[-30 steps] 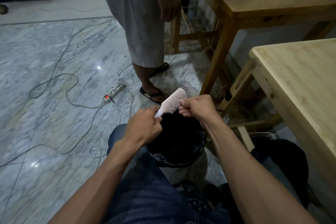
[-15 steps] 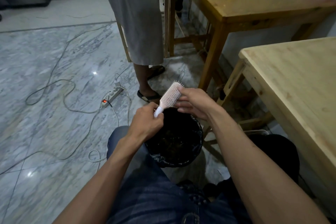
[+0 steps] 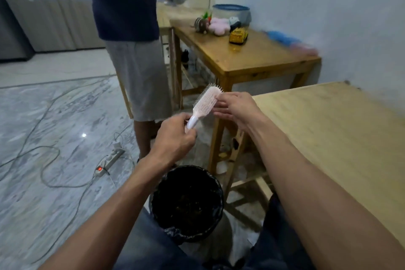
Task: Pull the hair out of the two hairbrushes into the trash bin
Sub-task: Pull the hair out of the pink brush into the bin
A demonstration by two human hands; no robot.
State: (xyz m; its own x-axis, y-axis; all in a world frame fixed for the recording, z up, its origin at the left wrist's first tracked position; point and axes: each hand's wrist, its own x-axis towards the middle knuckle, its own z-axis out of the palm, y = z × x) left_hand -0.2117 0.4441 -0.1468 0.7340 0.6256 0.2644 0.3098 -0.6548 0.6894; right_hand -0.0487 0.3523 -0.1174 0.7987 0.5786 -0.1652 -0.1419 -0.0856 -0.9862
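Observation:
A pale pink hairbrush (image 3: pixel 206 103) is raised in front of me, bristles facing left and up. My left hand (image 3: pixel 175 136) grips its white handle. My right hand (image 3: pixel 235 107) is beside the brush head, fingers extended, with the fingertips touching the head's right edge. No hair is visible on the bristles. The black-lined trash bin (image 3: pixel 186 204) stands on the floor between my knees, well below the brush, with dark clumps inside. Only one hairbrush is in view.
A light wooden table (image 3: pixel 328 138) is close on my right. A darker wooden table (image 3: pixel 252 55) behind it carries toys and a bowl. A person (image 3: pixel 131 50) stands just beyond the brush. A power strip (image 3: pixel 109 160) and cables lie on the marble floor at left.
Both hands lifted the brush up and away from the bin. My right hand went from pinching at the bristles to extended fingers at the head's edge. My view tilted upward.

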